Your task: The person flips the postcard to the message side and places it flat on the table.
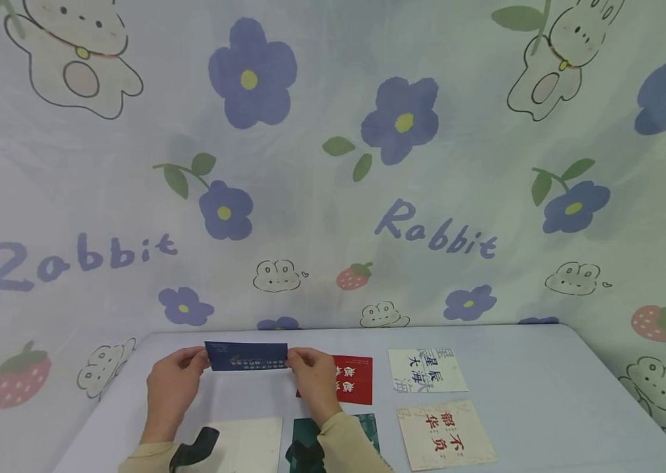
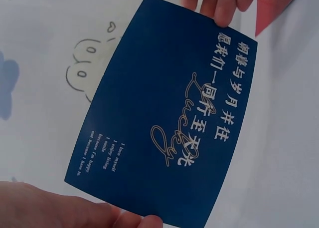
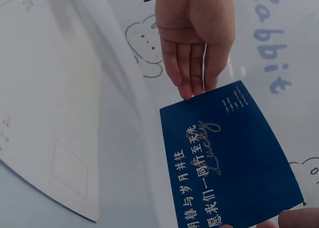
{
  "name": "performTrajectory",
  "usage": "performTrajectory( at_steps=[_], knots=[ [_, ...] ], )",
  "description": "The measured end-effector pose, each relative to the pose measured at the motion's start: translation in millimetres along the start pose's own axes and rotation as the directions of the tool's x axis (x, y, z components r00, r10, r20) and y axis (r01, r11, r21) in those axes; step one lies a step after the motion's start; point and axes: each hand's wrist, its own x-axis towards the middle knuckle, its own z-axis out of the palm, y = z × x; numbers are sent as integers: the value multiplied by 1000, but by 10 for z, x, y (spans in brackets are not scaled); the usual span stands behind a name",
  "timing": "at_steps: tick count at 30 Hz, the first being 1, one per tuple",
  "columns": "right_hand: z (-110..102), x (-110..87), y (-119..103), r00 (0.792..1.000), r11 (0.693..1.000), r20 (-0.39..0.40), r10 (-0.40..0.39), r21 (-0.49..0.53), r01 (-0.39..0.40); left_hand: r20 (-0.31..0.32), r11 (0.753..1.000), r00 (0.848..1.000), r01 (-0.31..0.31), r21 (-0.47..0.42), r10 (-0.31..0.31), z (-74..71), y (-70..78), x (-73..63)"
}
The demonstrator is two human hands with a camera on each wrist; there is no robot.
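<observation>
A dark blue postcard with white characters and the gold script "Lucky" is held up above the table between both hands. My left hand pinches its left end, and my right hand pinches the right end. The left wrist view shows the printed face of the blue postcard in full, with fingertips at both short edges. In the right wrist view my left hand grips the far end, while only fingertips of my right hand show at the near corner.
A red card lies partly behind my right hand. To its right are a white card with blue characters and a cream card with red ones. Nearer lie a dark green card and a cream postcard. A patterned curtain hangs behind.
</observation>
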Motion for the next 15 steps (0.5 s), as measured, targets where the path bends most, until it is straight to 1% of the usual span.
performTrajectory(
  at_steps=[7,11,15],
  knots=[
    [0,4,8,1000,1000,-11,-5,10,5,-40,999,999,0,-51,-2,25,-42,26],
    [6,11,15,1000,1000,-20,3,6,-3,-8,997,1000,10,-81,-11,6,-45,31],
    [6,14,15,1000,1000,-20,9,3,-8,30,995,999,37,-93,-34,-13,-42,48]
  ],
)
